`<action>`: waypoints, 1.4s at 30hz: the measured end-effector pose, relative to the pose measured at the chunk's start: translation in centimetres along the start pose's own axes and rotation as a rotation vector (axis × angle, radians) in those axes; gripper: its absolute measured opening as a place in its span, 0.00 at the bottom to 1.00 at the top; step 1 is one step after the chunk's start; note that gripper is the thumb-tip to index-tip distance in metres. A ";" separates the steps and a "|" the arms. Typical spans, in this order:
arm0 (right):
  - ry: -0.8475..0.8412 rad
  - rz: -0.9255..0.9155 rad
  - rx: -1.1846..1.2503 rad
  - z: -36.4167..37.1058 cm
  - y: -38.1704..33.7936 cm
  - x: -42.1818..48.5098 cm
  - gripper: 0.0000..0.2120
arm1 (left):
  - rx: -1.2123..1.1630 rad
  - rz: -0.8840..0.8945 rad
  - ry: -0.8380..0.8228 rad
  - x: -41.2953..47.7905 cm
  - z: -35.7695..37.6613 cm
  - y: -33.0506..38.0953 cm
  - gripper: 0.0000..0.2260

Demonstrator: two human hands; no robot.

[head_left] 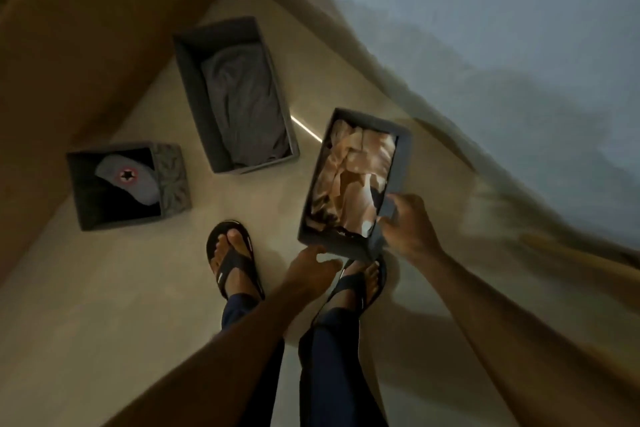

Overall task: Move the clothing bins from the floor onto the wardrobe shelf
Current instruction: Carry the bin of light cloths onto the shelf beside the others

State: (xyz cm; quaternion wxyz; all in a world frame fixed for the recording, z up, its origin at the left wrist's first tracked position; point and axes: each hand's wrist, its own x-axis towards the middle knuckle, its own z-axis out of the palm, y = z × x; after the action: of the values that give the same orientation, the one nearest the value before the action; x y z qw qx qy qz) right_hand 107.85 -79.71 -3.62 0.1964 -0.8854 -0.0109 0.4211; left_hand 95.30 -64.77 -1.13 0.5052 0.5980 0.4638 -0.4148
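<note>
Head view, three grey bins, two on floor [104,288], one bin [398,149] grasped by right hand [408,229], left hand [308,270] fingers under it

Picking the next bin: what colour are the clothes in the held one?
Pale peach clothes, clearest in the head view.

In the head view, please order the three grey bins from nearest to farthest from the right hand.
Measured from the right hand:
1. The bin with peach clothes, held in its grip at the near right corner.
2. The long bin with dark grey clothes, on the floor, up and to the left.
3. The square bin with the star cap, on the floor, far left beside the wardrobe.
</note>
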 end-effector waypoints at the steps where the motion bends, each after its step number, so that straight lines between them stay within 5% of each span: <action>1: -0.017 0.000 -0.023 0.9 0.6 1.3 0.26 | -0.020 -0.015 -0.021 1.7 0.7 -0.5 0.19; 6: 0.019 0.083 0.056 1.8 1.4 3.8 0.25 | -0.149 -0.021 -0.055 4.3 1.1 -0.6 0.07; 13: -0.175 0.202 0.145 5.8 2.6 -0.3 0.21 | 0.051 0.092 0.222 3.0 -5.0 -1.1 0.28; 19: 0.447 0.107 -0.250 4.8 1.0 0.6 0.09 | 0.327 0.079 0.096 6.5 -9.0 -2.9 0.36; 24: 0.137 0.260 -0.151 3.8 2.7 3.3 0.14 | 0.334 0.063 -0.047 6.6 -7.4 -1.2 0.23; 27: 0.128 0.156 -0.112 3.3 3.7 2.6 0.07 | 0.351 0.051 -0.084 6.4 -6.2 -1.0 0.25; 30: 0.113 0.109 -0.122 3.0 4.7 0.5 0.19 | 0.381 0.030 -0.106 6.0 -6.0 -1.3 0.21; 34: 0.096 0.097 -0.092 3.5 6.4 -4.0 0.18 | 0.463 0.046 -0.036 3.1 -7.3 -2.7 0.19; 37: 0.034 0.201 -0.071 3.3 6.4 -9.3 0.10 | 0.542 0.049 -0.028 3.8 -9.1 -6.1 0.28; 42: 0.072 0.312 0.071 0.1 1.8 -20.9 0.10 | 0.714 0.157 -0.124 -12.4 -10.7 0.9 0.19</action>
State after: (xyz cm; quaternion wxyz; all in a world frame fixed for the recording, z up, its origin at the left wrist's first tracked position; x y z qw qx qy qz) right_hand 93.99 -85.24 11.16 0.1597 -0.8834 0.1488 0.4147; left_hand 93.72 -55.89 12.57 0.3222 0.7440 0.2113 -0.5458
